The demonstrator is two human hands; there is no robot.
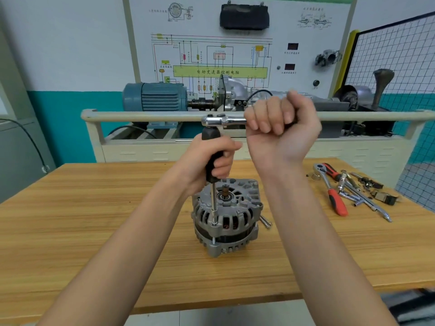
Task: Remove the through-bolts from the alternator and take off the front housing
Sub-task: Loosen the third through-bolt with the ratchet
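Observation:
A grey alternator (pixel 227 218) stands on the wooden table (pixel 94 220) with its shaft end up. A through-bolt (pixel 214 240) shows at its front left edge, with a socket seated on the bolt head. My left hand (pixel 211 158) grips the black handle of the upright extension driver (pixel 213 158) above that bolt. A chrome ratchet (pixel 223 120) sits on top of the driver, lying level. My right hand (pixel 282 123) grips the ratchet's handle, fist closed round it. One loose bolt (pixel 266 222) lies on the table just right of the alternator.
At the right of the table lie a red-handled ratchet (pixel 332 191), chrome extensions and sockets (pixel 362 196) and small parts. Behind the table stands a training bench with a blue motor (pixel 154 96), a gearbox and a wiring panel. A wire mesh screen (pixel 400 67) is at the far right.

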